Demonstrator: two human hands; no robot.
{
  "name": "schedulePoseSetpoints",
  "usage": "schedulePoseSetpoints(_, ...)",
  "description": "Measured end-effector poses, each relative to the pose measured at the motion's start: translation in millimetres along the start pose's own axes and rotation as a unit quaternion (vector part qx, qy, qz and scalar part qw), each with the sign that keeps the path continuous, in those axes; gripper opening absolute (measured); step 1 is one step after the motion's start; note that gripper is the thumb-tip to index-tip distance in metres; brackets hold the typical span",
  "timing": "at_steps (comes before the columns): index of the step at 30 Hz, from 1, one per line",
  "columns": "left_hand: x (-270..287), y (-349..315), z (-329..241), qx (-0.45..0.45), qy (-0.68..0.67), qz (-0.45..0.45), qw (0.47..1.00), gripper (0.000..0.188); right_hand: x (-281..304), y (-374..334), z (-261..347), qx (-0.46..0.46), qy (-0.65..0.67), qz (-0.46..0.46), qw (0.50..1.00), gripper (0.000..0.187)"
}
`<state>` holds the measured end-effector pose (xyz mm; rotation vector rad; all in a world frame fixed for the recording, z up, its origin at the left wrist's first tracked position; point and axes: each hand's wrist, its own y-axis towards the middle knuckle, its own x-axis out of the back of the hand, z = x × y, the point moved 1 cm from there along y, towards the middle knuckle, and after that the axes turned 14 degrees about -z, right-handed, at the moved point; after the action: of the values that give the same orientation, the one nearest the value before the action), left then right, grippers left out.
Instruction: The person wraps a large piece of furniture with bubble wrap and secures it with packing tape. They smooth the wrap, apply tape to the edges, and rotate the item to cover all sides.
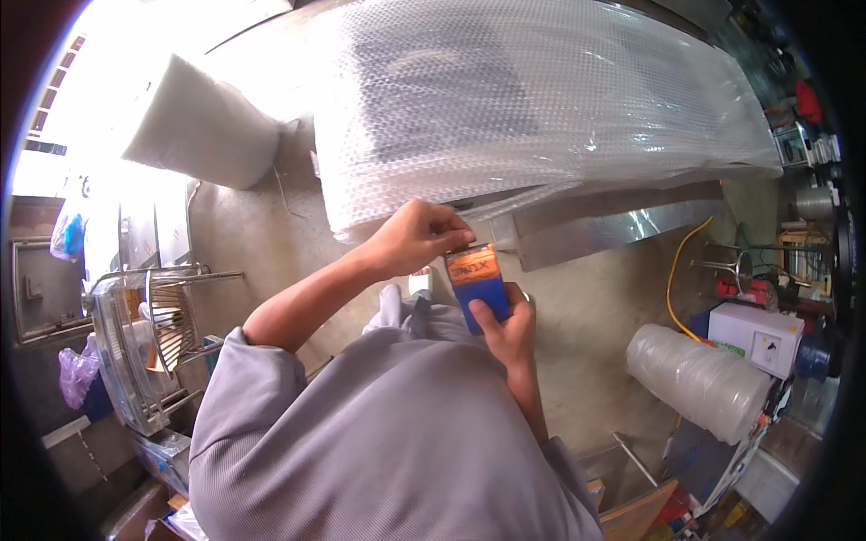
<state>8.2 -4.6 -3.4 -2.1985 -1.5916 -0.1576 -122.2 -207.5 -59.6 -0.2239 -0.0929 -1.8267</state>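
Case (474, 281): raised above the floor (582, 316).
Right hand (510, 329): clamped on case.
Left hand (413, 239): fingertips at case top; cannot tell if pinching.
Wrap (586, 108): spread; lower edge seemingly left unfastened.

Right hand (512, 332): some fingers hidden behind the blue-and-orange block (478, 293), whose back face is unseen. Left hand (415, 238): fingertips at the block's 12 o'clock end; too small to tell whether anything is pinched. Bubble-wrapped bundle (577, 99): cut off at 12 o'clock; dark shapes inside blurred by film. White roll (203, 131), 10 o'clock: upper side lost in glare. Grey shirt (388, 433): cut off at 6 o'clock.
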Motion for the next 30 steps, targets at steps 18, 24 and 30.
schedulePoseSetpoints(18,74.8,112.0,31.3,-0.297,0.399,-0.354,0.792,0.061,-60.6,16.8,13.8,-0.080,-0.084,-0.070,0.991,0.067)
schedulePoseSetpoints(24,54.8,13.6,43.1,-0.373,0.362,-0.158,0.840,0.081,-50.1,15.9,14.3,-0.119,-0.044,-0.041,0.991,0.065)
schedulePoseSetpoints(30,14.8,-0.3,53.0,-0.331,0.466,-0.244,0.784,0.088,-43.3,14.1,31.4,-0.113,-0.092,-0.032,0.989,0.063)
